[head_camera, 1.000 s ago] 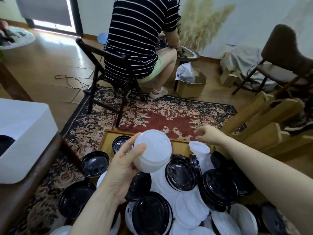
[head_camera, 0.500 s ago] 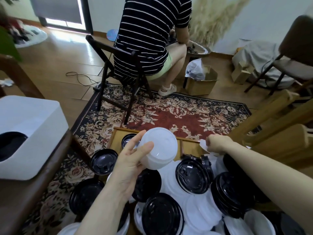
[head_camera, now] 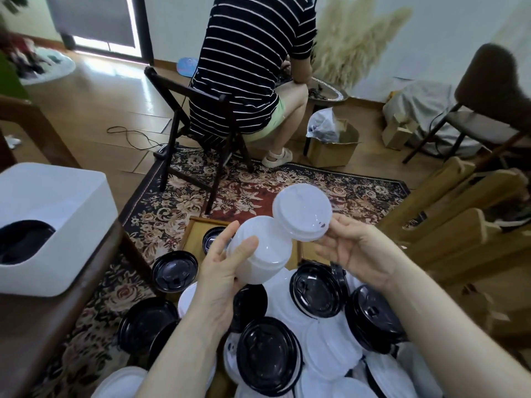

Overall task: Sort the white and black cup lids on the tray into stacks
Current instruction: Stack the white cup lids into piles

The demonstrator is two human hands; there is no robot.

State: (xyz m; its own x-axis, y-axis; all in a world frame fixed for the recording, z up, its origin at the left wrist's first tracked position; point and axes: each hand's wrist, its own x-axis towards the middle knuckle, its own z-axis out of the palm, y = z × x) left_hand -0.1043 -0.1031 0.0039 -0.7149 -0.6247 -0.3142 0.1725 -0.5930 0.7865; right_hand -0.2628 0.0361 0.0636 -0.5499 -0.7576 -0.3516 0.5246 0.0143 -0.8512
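My left hand (head_camera: 222, 271) grips a short stack of white lids (head_camera: 263, 251) above the wooden tray (head_camera: 195, 234). My right hand (head_camera: 353, 248) holds a single white lid (head_camera: 303, 215) by its edge, tilted and touching the stack's upper right rim. Below both hands lies a jumbled pile of black lids (head_camera: 316, 291) and loose white lids (head_camera: 330, 349) covering most of the tray. One more black lid (head_camera: 212, 238) rests in the tray's far left corner.
A white bin (head_camera: 54, 219) sits on the brown table at left. A black lid (head_camera: 174, 271) lies beside the tray. A person in a striped shirt (head_camera: 247, 61) sits on a folding chair on the patterned rug. Wooden pieces (head_camera: 459, 219) lie at right.
My right hand lifted a white lid from the far side of the tray and brought it up to the stack in my left hand. The view shifted left slightly.
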